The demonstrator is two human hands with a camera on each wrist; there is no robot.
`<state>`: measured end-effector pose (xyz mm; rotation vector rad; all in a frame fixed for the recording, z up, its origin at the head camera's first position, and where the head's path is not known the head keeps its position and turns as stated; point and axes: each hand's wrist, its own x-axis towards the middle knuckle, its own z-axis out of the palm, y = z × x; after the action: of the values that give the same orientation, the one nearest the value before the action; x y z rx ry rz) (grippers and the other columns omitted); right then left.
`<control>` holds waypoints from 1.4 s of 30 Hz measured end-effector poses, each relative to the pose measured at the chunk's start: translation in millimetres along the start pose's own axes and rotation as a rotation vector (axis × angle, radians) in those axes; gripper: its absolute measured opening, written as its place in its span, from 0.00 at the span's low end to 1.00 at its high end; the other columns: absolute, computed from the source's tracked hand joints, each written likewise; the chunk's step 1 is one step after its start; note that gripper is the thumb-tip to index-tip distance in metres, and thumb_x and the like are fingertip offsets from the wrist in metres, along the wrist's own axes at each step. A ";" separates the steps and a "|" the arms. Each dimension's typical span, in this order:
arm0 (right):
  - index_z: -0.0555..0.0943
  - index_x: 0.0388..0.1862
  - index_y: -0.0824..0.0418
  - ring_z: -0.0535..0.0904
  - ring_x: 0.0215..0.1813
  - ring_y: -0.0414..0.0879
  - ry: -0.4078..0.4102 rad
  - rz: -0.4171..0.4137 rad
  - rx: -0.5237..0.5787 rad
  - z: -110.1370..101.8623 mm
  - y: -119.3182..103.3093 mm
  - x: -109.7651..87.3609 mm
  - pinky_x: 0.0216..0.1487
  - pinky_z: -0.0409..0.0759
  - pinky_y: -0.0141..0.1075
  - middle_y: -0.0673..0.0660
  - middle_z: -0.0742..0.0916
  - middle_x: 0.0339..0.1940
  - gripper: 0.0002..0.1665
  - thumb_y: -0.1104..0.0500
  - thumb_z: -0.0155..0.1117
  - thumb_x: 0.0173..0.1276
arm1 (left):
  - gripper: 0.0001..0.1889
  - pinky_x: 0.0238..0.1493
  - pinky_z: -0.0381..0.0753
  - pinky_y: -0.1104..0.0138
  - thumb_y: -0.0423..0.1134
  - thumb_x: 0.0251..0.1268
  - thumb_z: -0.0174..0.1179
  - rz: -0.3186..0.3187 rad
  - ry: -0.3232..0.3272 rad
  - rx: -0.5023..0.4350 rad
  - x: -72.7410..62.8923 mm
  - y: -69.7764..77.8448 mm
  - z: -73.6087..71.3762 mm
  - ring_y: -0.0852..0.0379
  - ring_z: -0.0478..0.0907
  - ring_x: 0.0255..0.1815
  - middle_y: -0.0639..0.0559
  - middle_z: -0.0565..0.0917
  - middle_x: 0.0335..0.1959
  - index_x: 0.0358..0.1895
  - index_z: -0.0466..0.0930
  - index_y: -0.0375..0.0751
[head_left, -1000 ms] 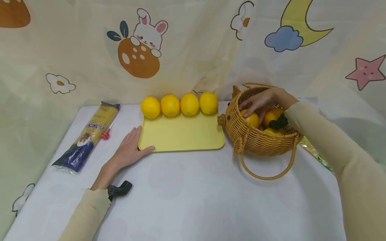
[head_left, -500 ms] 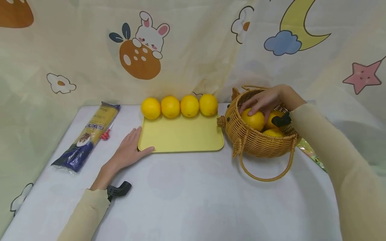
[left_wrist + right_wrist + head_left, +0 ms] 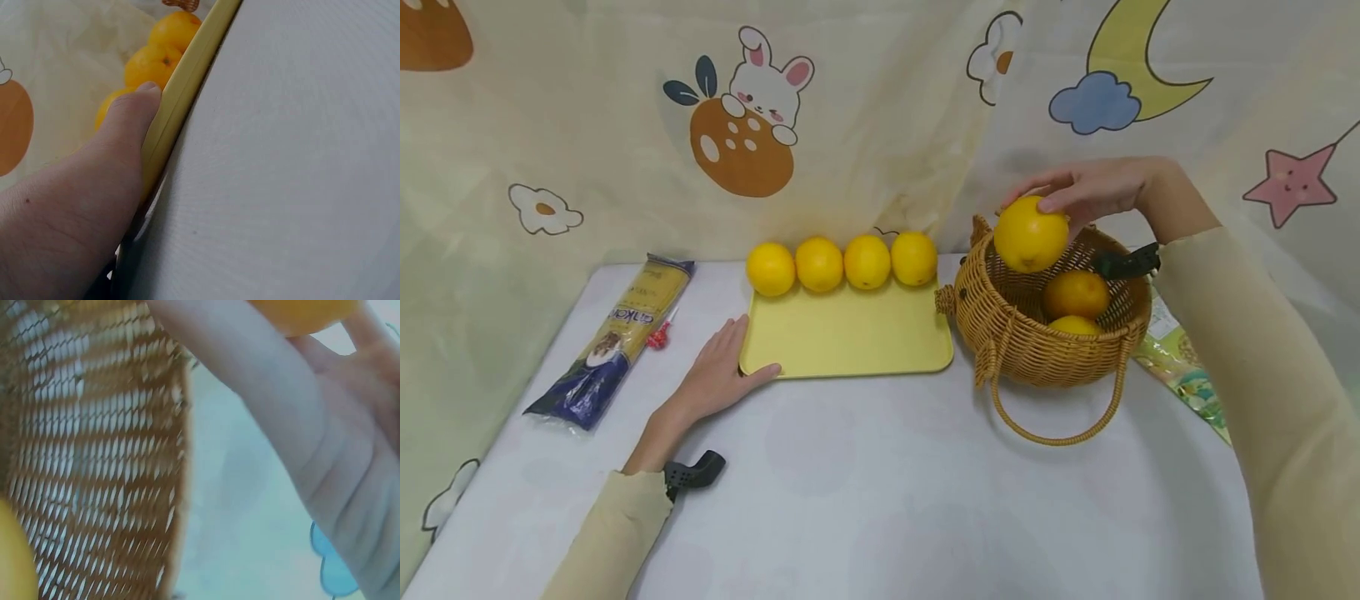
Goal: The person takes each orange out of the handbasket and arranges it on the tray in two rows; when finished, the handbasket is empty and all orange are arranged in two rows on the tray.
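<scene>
My right hand (image 3: 1093, 190) grips an orange (image 3: 1032, 235) and holds it above the opening of a wicker basket (image 3: 1030, 350) shaped like a pig. Two more oranges lie inside the basket, one deeper in colour (image 3: 1077, 295) and one partly hidden by the front rim (image 3: 1075, 325). In the right wrist view the held orange (image 3: 306, 314) shows at the top beside the fingers. My left hand (image 3: 718, 371) rests with straight fingers at the left end of a yellow tray (image 3: 850, 333), thumb along its front edge. Several oranges (image 3: 819, 264) stand in a row along the tray's back edge.
A blue and gold pasta packet (image 3: 617, 333) lies on the left of the white table, with a red-wrapped lollipop (image 3: 658, 336) beside it. Behind the basket on the right lies a green packet (image 3: 1187, 375). The basket's handle (image 3: 1060, 440) hangs down in front. A printed curtain backs the table.
My right hand has lifted an orange up out of the basket, leaving two visible inside. The left hand stays at the tray.
</scene>
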<state>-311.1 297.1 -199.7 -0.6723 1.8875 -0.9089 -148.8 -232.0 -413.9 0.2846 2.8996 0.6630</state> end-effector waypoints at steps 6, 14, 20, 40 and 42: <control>0.61 0.76 0.47 0.83 0.55 0.48 -0.002 -0.112 0.000 3.0 -15.7 16.0 0.55 0.83 0.53 0.51 0.79 0.62 0.27 0.59 0.36 0.81 | 0.58 0.78 0.40 0.42 0.71 0.60 0.52 -0.006 -0.007 -0.005 0.4 0.5 -1.3 0.37 0.37 0.81 0.37 0.40 0.80 0.78 0.31 0.37; 0.64 0.73 0.52 0.83 0.53 0.50 0.006 -0.223 0.065 18.2 -37.5 52.8 0.52 0.83 0.55 0.55 0.76 0.62 0.25 0.60 0.40 0.80 | 0.58 0.79 0.40 0.43 0.71 0.61 0.52 -0.006 -0.006 0.000 2.0 -1.0 -0.7 0.38 0.37 0.81 0.37 0.40 0.80 0.78 0.31 0.37; 0.64 0.71 0.50 0.78 0.58 0.54 0.109 -0.212 0.033 39.8 -64.1 93.4 0.52 0.83 0.55 0.57 0.71 0.66 0.27 0.58 0.53 0.74 | 0.57 0.79 0.40 0.43 0.71 0.61 0.51 -0.004 -0.003 -0.005 2.2 -2.3 -1.4 0.38 0.37 0.81 0.37 0.40 0.80 0.78 0.31 0.38; 0.63 0.68 0.46 0.76 0.59 0.53 0.305 -0.366 0.190 112.2 -134.5 218.4 0.62 0.80 0.41 0.58 0.75 0.62 0.35 0.57 0.66 0.65 | 0.58 0.79 0.40 0.43 0.72 0.60 0.51 -0.001 0.011 -0.024 2.8 -2.9 0.7 0.39 0.37 0.81 0.39 0.41 0.81 0.78 0.32 0.39; 0.65 0.70 0.44 0.76 0.59 0.53 0.327 -0.402 0.268 117.4 -135.7 231.4 0.63 0.79 0.41 0.57 0.76 0.63 0.35 0.58 0.65 0.66 | 0.58 0.79 0.40 0.43 0.71 0.60 0.52 0.004 0.011 -0.024 2.6 -2.5 -0.1 0.39 0.37 0.81 0.39 0.41 0.80 0.78 0.32 0.38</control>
<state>-296.8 7.6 -241.1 -0.7880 1.8897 -1.5798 -151.7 -233.7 -415.2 0.2845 2.9006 0.7012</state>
